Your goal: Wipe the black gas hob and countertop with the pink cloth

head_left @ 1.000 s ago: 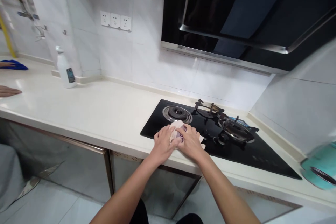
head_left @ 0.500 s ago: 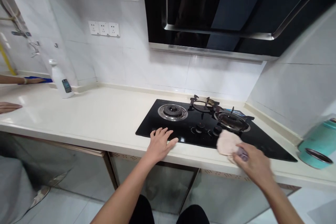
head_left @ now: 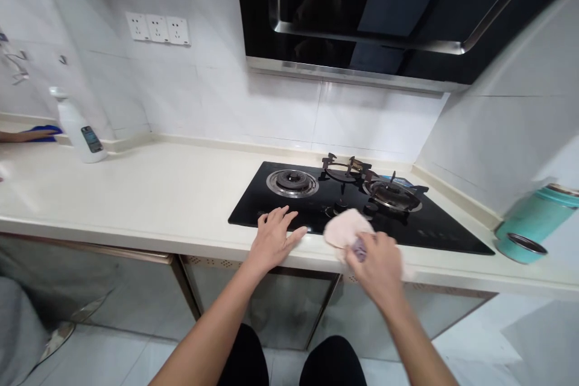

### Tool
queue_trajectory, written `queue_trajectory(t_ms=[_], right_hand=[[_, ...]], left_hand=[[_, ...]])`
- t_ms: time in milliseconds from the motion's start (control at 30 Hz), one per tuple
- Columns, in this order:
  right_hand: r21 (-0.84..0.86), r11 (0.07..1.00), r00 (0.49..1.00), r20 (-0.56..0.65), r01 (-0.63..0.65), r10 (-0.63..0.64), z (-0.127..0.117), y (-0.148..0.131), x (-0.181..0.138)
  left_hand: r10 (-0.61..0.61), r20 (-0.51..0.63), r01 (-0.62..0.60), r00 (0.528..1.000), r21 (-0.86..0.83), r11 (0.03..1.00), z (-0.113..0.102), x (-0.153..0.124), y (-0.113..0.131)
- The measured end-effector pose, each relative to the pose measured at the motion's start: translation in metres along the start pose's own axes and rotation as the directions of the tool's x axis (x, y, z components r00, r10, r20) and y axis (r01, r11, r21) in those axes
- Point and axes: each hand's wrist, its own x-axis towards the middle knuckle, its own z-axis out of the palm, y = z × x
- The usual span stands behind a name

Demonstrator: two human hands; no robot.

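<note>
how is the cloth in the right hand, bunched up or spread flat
Bunched up: the right hand grips the pale cloth in a loose wad, with folds gathered in its fingers.

The gas hob sits in the counter under the range hood, and a spray bottle stands left of it.

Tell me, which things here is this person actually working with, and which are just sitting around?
Being worked with: the right hand gripping the pale pink cloth, the left hand at the edge of the black gas hob.

Just sitting around: the white spray bottle, the teal canister, the range hood.
</note>
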Motion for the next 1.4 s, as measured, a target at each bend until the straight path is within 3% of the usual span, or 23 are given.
queue_trajectory(t_ms=[100, 200, 300, 367, 500, 567, 667, 767, 867, 1000, 1133, 1267, 1400], right_hand=[[0.182, 0.977, 0.994, -0.037, 0.111, -0.106, 0.008, -0.083, 0.001], [0.318, 0.93, 0.982, -0.036, 0.186, -0.184, 0.018, -0.144, -0.001], [0.43, 0.871, 0.97, -0.051, 0.236, -0.238, 0.024, -0.177, -0.002], [0.51, 0.811, 0.954, -0.073, 0.285, -0.289, 0.022, -0.181, -0.003], [0.654, 0.66, 0.899, -0.074, 0.371, -0.432, 0.014, -0.139, -0.01], [0.631, 0.701, 0.911, -0.022, 0.332, -0.411, 0.011, -0.099, -0.014], [0.42, 0.885, 0.975, -0.001, 0.203, -0.223, 0.008, -0.024, -0.013], [0.305, 0.952, 1.0, -0.026, 0.02, -0.012, 0.006, 0.046, 0.003], [0.195, 0.966, 0.984, -0.018, -0.168, 0.175, 0.01, 0.09, 0.022], [0.104, 0.967, 0.97, 0.102, -0.231, 0.221, 0.023, 0.105, 0.032], [0.059, 0.973, 0.962, 0.171, -0.225, 0.212, 0.029, 0.108, 0.028], [0.038, 0.966, 0.948, 0.207, -0.254, 0.241, 0.03, 0.115, 0.029], [0.028, 0.958, 0.935, 0.23, -0.285, 0.271, 0.035, 0.119, 0.031]], left_hand=[[0.085, -0.103, -0.098, 0.991, -0.135, 0.986, -0.006, -0.005, -0.008], [0.12, -0.189, -0.166, 0.975, -0.25, 0.954, -0.018, -0.016, -0.018], [0.105, -0.161, -0.139, 0.981, -0.221, 0.965, -0.031, -0.028, -0.027], [0.099, -0.069, -0.11, 0.993, -0.174, 0.979, -0.039, -0.034, -0.031], [0.12, 0.11, -0.111, 0.987, -0.081, 0.99, -0.055, -0.039, -0.029], [0.114, 0.158, -0.113, 0.981, -0.014, 0.993, -0.062, -0.037, -0.022], [0.083, 0.196, -0.107, 0.977, 0.114, 0.988, -0.063, -0.031, -0.002], [0.093, 0.19, -0.136, 0.977, 0.23, 0.964, -0.048, -0.025, 0.029], [0.182, 0.185, -0.22, 0.966, 0.211, 0.952, -0.014, -0.023, 0.069], [0.37, 0.225, -0.402, 0.901, 0.116, 0.908, 0.044, -0.017, 0.128], [0.349, 0.215, -0.388, 0.912, 0.181, 0.904, 0.083, -0.007, 0.162], [0.392, 0.182, -0.427, 0.902, 0.247, 0.87, 0.083, -0.011, 0.152], [0.436, 0.158, -0.464, 0.886, 0.295, 0.836, 0.054, -0.027, 0.101]])
